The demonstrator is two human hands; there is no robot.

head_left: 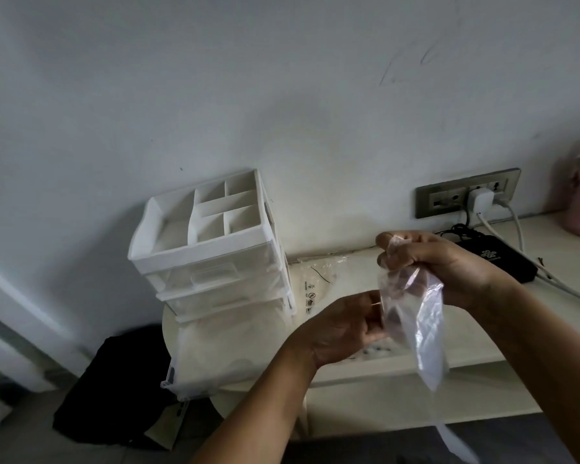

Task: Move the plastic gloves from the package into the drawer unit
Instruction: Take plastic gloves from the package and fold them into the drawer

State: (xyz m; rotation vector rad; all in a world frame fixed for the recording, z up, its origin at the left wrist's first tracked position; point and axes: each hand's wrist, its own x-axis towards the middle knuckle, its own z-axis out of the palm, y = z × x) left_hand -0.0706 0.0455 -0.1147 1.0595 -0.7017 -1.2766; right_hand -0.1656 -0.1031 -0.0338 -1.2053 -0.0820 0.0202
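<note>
The right hand (426, 259) was raised above the counter (546, 236), its fingers curled round the bunched top of the clear plastic gloves (416, 316) — whether one glove or several, I could not tell. Just below and to its left, the left hand (342, 326) pinched the side of the same film between thumb and fingers. The film hung down from the right hand, its loose end below both hands and in front of the counter's edge.

Behind the left hand the flat clear package (318, 279) lay on the counter. Left of both hands stood the white drawer unit (211, 242) with a divided tray on top — its lowest drawer (211, 356) was pulled out towards the person. Beyond the right hand a black box (496, 259) lay under a socket panel (449, 195). A black bag (114, 380) sat on the floor, far left of the hands.
</note>
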